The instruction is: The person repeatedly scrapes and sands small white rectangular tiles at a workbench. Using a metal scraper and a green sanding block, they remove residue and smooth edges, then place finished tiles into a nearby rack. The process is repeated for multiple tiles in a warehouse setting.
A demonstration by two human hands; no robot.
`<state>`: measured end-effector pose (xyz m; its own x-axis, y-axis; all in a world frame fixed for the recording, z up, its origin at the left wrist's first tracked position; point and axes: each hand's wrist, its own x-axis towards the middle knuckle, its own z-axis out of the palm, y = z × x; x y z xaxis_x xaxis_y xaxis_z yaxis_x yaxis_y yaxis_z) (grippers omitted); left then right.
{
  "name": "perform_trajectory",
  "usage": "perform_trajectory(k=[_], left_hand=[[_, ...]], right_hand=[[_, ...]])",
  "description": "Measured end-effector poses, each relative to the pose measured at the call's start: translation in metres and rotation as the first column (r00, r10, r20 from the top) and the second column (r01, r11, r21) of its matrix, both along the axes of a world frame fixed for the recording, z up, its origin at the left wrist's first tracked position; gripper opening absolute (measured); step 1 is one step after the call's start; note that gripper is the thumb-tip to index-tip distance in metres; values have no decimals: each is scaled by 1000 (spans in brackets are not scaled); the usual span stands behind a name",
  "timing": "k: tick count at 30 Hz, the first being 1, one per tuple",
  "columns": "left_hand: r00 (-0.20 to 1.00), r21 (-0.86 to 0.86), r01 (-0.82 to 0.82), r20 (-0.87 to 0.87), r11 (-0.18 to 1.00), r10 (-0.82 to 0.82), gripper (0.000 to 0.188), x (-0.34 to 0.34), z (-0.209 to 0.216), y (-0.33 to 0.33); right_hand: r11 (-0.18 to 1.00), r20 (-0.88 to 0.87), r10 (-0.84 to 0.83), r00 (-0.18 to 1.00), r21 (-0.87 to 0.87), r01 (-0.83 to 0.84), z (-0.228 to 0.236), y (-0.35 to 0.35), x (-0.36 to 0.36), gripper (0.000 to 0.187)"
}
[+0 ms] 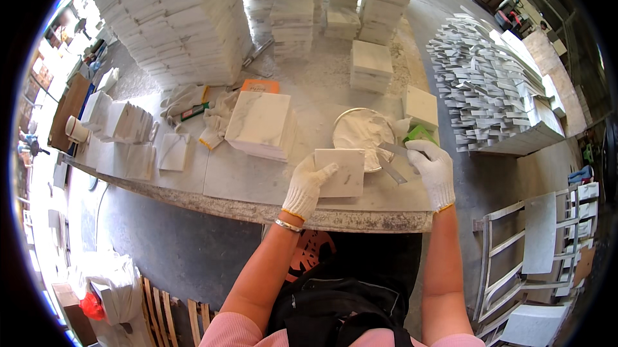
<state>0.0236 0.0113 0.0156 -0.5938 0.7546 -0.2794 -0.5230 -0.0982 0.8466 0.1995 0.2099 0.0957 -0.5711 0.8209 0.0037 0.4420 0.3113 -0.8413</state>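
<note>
In my left hand (305, 184), in a white knit glove, is a square white stone tile (342, 176), gripped at its left edge above the table's front edge. My right hand (430, 165), gloved alike, is closed on a putty knife (393, 149), whose metal blade points left over a round pan (336, 129) of white paste or powder (364, 131). A second flat metal blade (394, 172) leans across the pan's near rim. Just beyond my right hand is a green object (420, 133), partly hidden, beside a white block (421, 107).
A tile stack (259, 121) stands left of the pan, near crumpled gloves (219, 115) and an orange box (261, 86). Tall tile stacks (174, 18) rise at the back. Smaller tiles (129, 121) sit at the table's left. Piled strips (479, 83) and a metal rack (515, 250) are to the right.
</note>
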Motion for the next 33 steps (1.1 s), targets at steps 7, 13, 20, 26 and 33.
perform_trajectory(k=[7, 13, 20, 26, 33], left_hand=[[999, -55, 0, -54, 999, -3, 32, 0, 3, -2], [1000, 7, 4, -12, 1000, -4, 29, 2, 1, 0], [1000, 42, -6, -25, 999, 7, 29, 0, -3, -1], [999, -61, 12, -38, 998, -15, 29, -1, 10, -3], [999, 6, 0, 48, 1000, -1, 31, 0, 2, -2]], right_hand=[[995, 202, 29, 979, 84, -46, 0, 7, -19, 29], [984, 124, -69, 990, 173, 47, -5, 57, -19, 45], [957, 401, 26, 916, 254, -139, -21, 68, -48, 52], [980, 111, 77, 991, 173, -95, 3, 53, -29, 47], [924, -20, 360, 933, -129, -359, 39, 14, -14, 39]])
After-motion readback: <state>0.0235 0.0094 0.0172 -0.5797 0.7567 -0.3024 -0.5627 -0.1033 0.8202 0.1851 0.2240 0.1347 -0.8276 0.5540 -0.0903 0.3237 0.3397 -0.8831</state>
